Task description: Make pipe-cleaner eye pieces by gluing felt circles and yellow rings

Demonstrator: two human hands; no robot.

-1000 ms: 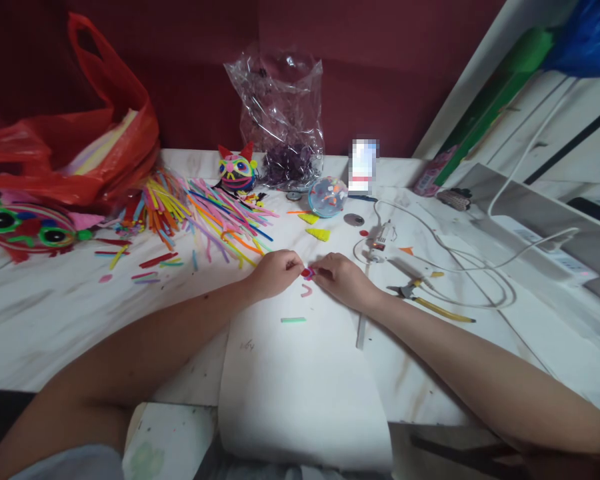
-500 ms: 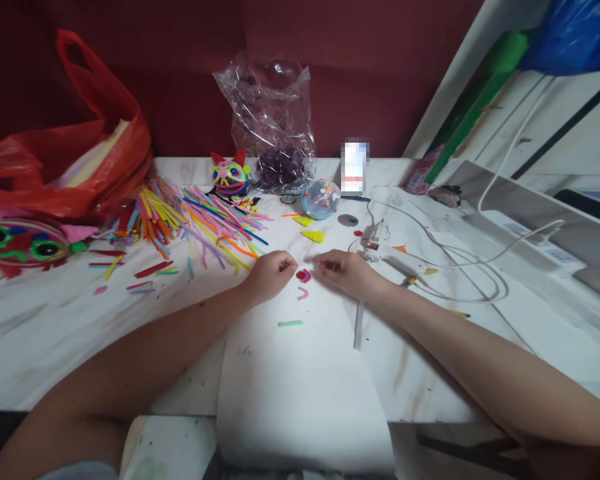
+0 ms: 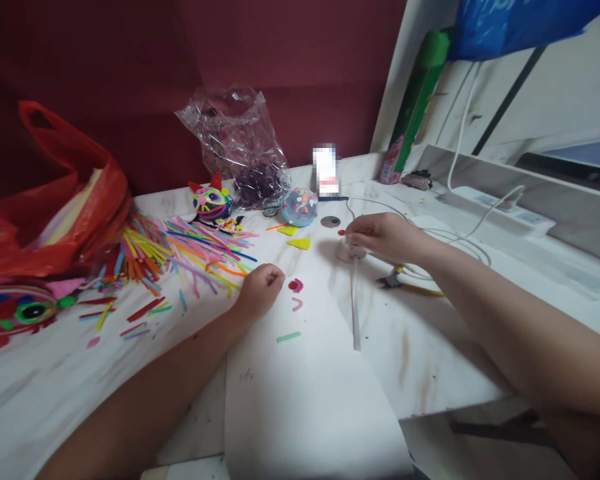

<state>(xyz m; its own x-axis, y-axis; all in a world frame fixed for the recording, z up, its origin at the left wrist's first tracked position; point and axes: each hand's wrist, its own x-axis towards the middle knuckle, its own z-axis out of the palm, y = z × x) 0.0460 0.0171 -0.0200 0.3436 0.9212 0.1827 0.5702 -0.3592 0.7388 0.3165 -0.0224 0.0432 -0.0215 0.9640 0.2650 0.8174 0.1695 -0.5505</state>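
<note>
My left hand (image 3: pixel 260 288) rests on the white table as a loose fist, fingers curled, with nothing showing in it. Just right of it a small red and pink round piece (image 3: pixel 295 285) lies on a white paper sheet (image 3: pixel 305 393), with a pink curved bit (image 3: pixel 297 304) and a green strip (image 3: pixel 289 337) below it. My right hand (image 3: pixel 380 237) is farther back and to the right, closed over the white glue gun (image 3: pixel 353 252). Its fingertips are beside a small red dot (image 3: pixel 341 232). A white glue stick (image 3: pixel 355 307) lies below the gun.
Coloured foam strips (image 3: pixel 190 247) spread at the left near a red bag (image 3: pixel 55 207) and a painted mask (image 3: pixel 15 310). A small cat-face ball (image 3: pixel 211 200), clear plastic bag (image 3: pixel 240 147), clear ball (image 3: pixel 299 205) and yellow triangles (image 3: pixel 300 243) lie behind. Pliers (image 3: pixel 395 280), cables and a power strip (image 3: pixel 500 207) are at the right.
Both hands let go of the red and pink piece, which now lies on the paper. My right hand moved back and right onto the glue gun. The view turned left.
</note>
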